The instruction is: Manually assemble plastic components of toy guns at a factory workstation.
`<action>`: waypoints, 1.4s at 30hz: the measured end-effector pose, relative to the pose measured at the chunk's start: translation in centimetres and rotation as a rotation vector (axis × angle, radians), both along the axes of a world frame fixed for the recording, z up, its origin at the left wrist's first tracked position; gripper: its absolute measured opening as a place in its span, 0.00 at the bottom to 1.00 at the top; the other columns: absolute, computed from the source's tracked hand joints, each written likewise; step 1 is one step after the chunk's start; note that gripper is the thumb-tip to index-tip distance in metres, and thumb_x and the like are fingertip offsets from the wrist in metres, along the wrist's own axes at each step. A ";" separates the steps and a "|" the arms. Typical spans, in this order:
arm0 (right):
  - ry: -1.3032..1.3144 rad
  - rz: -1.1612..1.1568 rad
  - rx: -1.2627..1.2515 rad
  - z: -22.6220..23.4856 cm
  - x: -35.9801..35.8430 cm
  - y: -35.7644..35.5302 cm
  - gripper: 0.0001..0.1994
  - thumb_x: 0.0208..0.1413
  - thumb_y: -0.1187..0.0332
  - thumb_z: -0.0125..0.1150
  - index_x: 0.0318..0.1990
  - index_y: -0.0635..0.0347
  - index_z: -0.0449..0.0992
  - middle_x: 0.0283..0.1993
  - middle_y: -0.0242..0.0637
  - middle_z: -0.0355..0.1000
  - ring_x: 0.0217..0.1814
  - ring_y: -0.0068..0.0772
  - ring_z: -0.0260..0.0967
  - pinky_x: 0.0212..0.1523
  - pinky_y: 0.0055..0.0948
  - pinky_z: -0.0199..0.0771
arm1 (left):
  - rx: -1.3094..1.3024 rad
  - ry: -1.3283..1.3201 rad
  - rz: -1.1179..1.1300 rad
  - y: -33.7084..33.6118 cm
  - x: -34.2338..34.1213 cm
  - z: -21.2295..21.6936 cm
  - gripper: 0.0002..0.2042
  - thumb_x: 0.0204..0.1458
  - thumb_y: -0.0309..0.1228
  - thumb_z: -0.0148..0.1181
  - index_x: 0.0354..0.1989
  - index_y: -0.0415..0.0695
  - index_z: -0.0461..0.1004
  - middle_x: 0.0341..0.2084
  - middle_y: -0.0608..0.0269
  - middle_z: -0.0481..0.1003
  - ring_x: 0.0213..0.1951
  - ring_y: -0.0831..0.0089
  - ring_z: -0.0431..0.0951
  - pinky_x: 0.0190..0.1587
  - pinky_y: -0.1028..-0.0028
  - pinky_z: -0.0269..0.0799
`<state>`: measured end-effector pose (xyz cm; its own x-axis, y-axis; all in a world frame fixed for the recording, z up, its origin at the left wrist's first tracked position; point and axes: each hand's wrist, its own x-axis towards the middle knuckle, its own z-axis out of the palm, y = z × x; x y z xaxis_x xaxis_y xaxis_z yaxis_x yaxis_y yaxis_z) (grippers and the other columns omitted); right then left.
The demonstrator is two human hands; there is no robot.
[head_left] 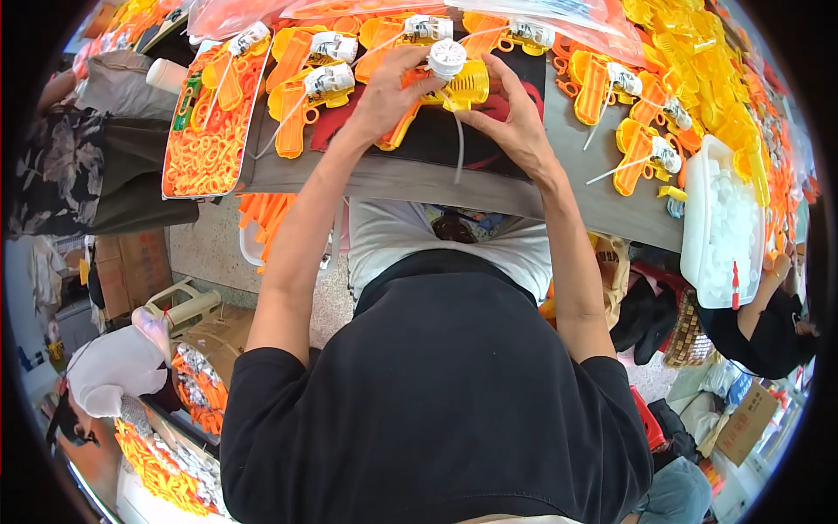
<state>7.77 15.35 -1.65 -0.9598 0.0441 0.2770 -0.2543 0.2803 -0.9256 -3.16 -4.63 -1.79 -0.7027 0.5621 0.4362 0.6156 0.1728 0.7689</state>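
Over the table's middle, an orange and yellow toy gun (472, 85) is held between my two hands. My left hand (390, 98) is closed around its orange handle side, with the thumb beside a white round mechanism (447, 58). My right hand (517, 122) grips the yellow barrel end between thumb and fingers. A thin pale tube (460, 148) hangs down from the gun. Nearby lie several half-built toy guns with white mechanisms and tubes, such as a toy gun at the left (297, 100) and another at the right (642, 155).
A tray of small orange rings (209, 170) stands at the left, and a white bin of translucent pieces (698, 218) at the right. Yellow shells (698, 52) are heaped at the back right. Plastic bags (367, 7) lie along the back. Other people sit on both sides.
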 end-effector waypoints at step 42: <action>-0.074 0.037 -0.011 1.1 -1.9 3.3 0.38 0.53 0.69 0.74 0.70 0.67 0.62 0.56 0.40 0.75 0.57 0.28 0.71 0.58 0.30 0.75 | -0.378 0.206 -0.327 1.9 -3.5 5.4 0.21 0.55 0.28 0.65 0.58 0.40 0.73 0.49 0.53 0.78 0.51 0.58 0.79 0.55 0.64 0.73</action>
